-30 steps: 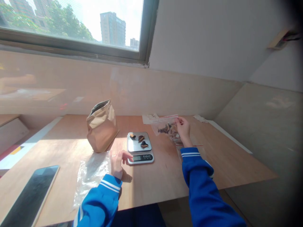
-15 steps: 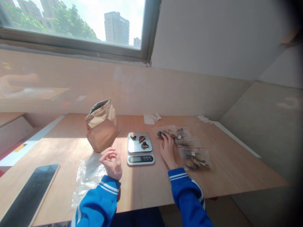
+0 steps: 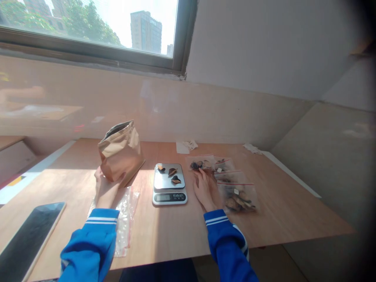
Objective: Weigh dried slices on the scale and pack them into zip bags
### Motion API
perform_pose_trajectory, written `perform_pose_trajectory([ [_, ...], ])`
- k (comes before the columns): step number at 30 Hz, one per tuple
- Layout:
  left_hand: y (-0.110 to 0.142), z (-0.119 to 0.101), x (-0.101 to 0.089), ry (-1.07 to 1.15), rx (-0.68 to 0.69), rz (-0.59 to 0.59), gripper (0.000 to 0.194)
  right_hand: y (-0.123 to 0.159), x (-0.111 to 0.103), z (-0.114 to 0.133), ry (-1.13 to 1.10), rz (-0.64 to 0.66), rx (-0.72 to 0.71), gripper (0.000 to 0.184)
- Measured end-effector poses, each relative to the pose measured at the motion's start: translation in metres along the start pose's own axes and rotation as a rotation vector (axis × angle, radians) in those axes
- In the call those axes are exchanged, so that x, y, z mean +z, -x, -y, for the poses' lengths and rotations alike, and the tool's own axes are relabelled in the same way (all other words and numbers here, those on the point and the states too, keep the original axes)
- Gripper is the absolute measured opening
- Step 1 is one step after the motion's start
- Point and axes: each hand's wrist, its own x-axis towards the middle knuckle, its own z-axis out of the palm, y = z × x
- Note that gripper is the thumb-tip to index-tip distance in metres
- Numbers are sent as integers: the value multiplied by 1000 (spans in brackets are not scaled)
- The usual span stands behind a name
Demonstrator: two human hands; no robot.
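My left hand (image 3: 106, 190) is wrapped round the lower part of a brown paper pouch (image 3: 122, 154), which stands tilted with its top open. My right hand (image 3: 204, 191) lies with fingers stretched out, fingertips at the edge of a clear zip bag (image 3: 210, 158) of dark dried pieces. Between the hands sits a kitchen scale (image 3: 169, 198). Three dried curled pieces lie on its plate, one of them a dark-topped piece (image 3: 176, 179); they look like dried peel or mushroom. What is inside the pouch is hidden.
More filled zip bags lie on the right, the nearest a larger zip bag (image 3: 239, 199). Flat clear plastic bags (image 3: 125, 227) lie under my left forearm. A phone (image 3: 32, 239) rests at the left, and crumpled paper (image 3: 190, 145) by the wall.
My left hand has moved left from beside the scale and taken hold of the paper pouch, which tilts slightly more. My right hand stays by the zip bags, its fingertips pulled back a little.
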Motion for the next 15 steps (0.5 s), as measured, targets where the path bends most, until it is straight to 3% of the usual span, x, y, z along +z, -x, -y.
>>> perform_pose_trajectory([
  [2, -9, 6, 4, -12, -24, 130, 67, 0, -10, 13, -70, -61, -24, 35],
  [4, -12, 10, 7, -24, 9, 157, 55, 1, -23, 32, -165, -112, -73, 34],
  [8, -6, 11, 7, 14, 114, 219, 47, 8, -47, 91, -313, -145, -187, 35],
  [11, -1, 9, 5, 98, 236, 289, 45, 11, -60, 136, -352, -78, -302, 41],
  [15, 0, 11, 7, 165, 287, 307, 42, 7, -61, 170, -318, -17, -451, 29],
])
